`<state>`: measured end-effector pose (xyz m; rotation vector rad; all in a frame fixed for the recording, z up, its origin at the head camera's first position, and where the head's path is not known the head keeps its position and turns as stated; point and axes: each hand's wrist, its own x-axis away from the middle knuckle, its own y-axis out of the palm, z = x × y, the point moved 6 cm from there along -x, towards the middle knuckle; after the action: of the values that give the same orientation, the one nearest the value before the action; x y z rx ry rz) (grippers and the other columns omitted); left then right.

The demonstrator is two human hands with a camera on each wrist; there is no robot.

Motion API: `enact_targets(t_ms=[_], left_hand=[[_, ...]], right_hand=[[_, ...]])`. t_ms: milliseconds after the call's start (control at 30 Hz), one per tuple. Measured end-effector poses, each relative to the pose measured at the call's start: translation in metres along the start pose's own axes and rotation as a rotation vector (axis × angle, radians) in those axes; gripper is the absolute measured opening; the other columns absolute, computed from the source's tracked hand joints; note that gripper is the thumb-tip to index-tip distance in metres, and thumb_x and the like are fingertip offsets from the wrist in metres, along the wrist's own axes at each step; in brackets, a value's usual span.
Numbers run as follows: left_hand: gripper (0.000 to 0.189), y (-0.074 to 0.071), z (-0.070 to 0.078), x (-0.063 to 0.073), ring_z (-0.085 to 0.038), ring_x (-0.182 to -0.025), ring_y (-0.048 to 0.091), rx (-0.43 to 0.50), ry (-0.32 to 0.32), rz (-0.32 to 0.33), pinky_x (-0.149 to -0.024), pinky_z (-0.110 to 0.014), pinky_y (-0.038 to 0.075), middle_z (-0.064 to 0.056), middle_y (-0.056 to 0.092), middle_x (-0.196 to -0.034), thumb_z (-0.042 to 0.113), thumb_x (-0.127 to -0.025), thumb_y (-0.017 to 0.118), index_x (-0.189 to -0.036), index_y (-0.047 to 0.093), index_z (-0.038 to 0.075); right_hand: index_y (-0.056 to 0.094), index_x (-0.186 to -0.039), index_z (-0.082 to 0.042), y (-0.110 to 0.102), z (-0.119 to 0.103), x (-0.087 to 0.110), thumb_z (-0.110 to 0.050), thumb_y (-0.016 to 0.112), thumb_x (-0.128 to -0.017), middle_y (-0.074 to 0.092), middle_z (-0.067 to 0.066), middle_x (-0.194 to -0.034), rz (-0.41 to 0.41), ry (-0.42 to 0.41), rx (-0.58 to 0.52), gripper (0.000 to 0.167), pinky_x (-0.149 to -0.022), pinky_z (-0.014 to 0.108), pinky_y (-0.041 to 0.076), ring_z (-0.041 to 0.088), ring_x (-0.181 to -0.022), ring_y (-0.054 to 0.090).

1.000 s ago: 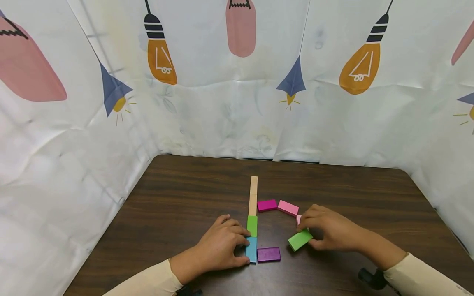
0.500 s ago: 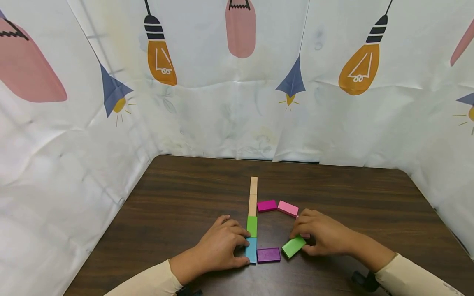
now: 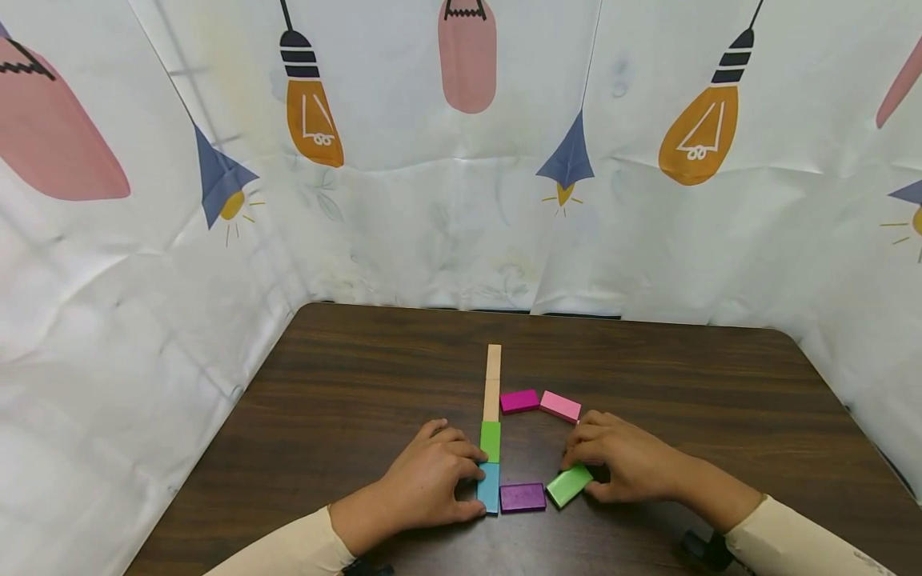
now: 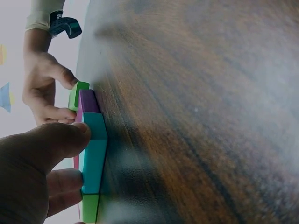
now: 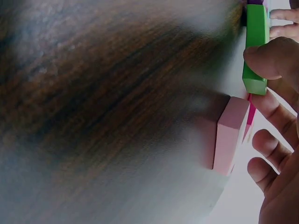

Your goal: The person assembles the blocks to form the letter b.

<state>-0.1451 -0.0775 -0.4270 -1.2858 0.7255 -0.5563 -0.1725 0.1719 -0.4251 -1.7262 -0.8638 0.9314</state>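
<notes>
My right hand pinches a green wooden block between thumb and fingers. The block lies slantwise, its near-left end close beside a purple block. My left hand rests its fingertips along the left side of a blue block; the left wrist view shows its thumb at the block's corner. Above the blue block, another green block and two plain wood blocks continue a straight row. A light pink block, mostly hidden by my right hand in the head view, shows in the right wrist view.
Right of the row's plain blocks lie a magenta block and a pink block, curving toward my right hand. All rest on a dark wood-grain table. A white printed cloth hangs behind and beside it.
My right hand has carried the green block left and nearer to me, up to the purple block's right end, turning it slightly. The left hand has stayed in place.
</notes>
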Motion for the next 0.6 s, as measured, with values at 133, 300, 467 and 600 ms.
enact_targets(t_ms=[133,300,467,600], left_hand=[[0.033,0.0000,0.0001,0.0000,-0.010,-0.112,0.060,0.000,-0.001,0.000,-0.108,-0.055,0.039,0.016,0.070,-0.118,0.055,-0.082,0.080,-0.100,0.082,0.028],[0.033,0.0005,-0.0003,-0.0001,-0.010,-0.112,0.059,0.005,-0.001,-0.002,-0.108,-0.055,0.039,0.016,0.070,-0.118,0.055,-0.082,0.080,-0.101,0.082,0.028],[0.033,0.0009,-0.0003,-0.0004,-0.010,-0.112,0.059,0.006,-0.001,-0.006,-0.108,-0.055,0.039,0.016,0.070,-0.118,0.055,-0.082,0.080,-0.101,0.082,0.028],[0.033,0.0005,-0.0001,-0.0006,-0.010,-0.112,0.059,0.006,-0.003,-0.011,-0.108,-0.055,0.039,0.017,0.070,-0.118,0.055,-0.082,0.079,-0.101,0.082,0.029]], right_hand=[[0.073,-0.110,-0.033,0.0033,0.0011,0.0004,-0.024,0.084,-0.079,0.059,-0.021,-0.111,-0.018,0.011,0.003,0.034,-0.090,0.036,0.050,0.007,-0.105,0.050],[0.074,-0.111,-0.033,0.0040,0.0014,0.0000,-0.025,0.084,-0.080,0.060,-0.021,-0.110,-0.025,0.025,0.003,0.033,-0.090,0.037,0.049,0.007,-0.105,0.050],[0.074,-0.111,-0.032,0.0036,0.0021,-0.0004,-0.025,0.084,-0.081,0.060,-0.021,-0.112,-0.029,0.036,0.010,0.032,-0.091,0.038,0.048,0.008,-0.106,0.050],[0.074,-0.111,-0.032,0.0050,0.0036,-0.0002,-0.025,0.084,-0.081,0.060,-0.020,-0.112,-0.032,0.039,0.018,0.033,-0.091,0.039,0.048,0.008,-0.107,0.050]])
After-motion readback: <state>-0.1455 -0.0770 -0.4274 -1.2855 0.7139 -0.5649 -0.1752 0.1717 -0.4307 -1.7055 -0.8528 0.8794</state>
